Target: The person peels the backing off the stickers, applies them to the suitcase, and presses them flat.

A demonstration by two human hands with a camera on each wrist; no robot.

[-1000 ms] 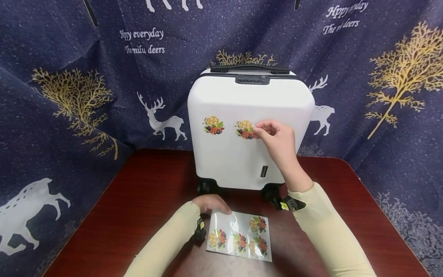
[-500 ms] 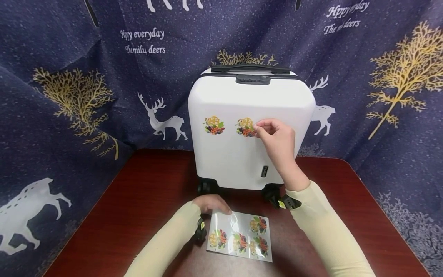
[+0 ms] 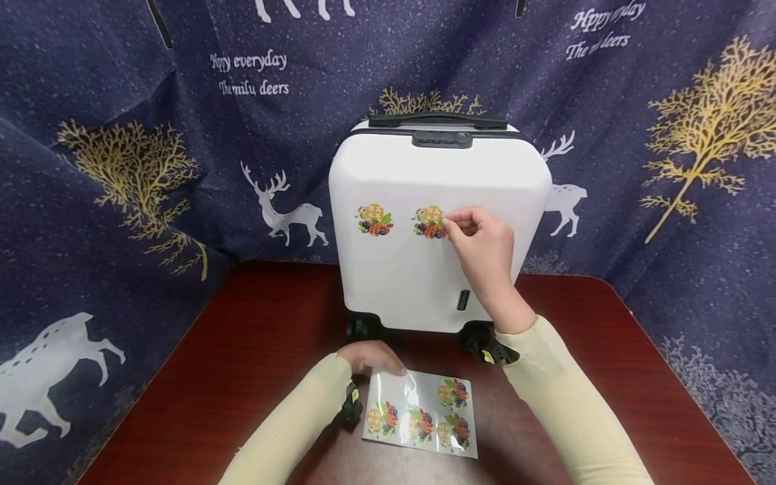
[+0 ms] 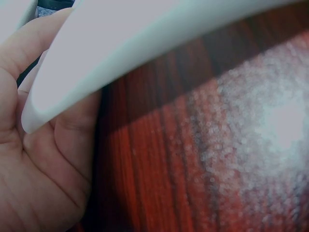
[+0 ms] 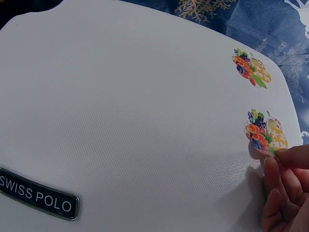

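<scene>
Right hand (image 3: 485, 248): your fingers pinch the sticker (image 3: 428, 222) by its edge, probably keeping its back free.
Left hand (image 3: 371, 356): your fingers grip the sheet (image 3: 405, 399), probably steadying it.

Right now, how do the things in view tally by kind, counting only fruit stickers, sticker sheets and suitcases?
Fruit stickers: 6 (4 on the sticker sheet, 1 on the suitcase with no hand on it, 1 pinched by the right hand)
Sticker sheets: 1
Suitcases: 1
Total: 8
</scene>
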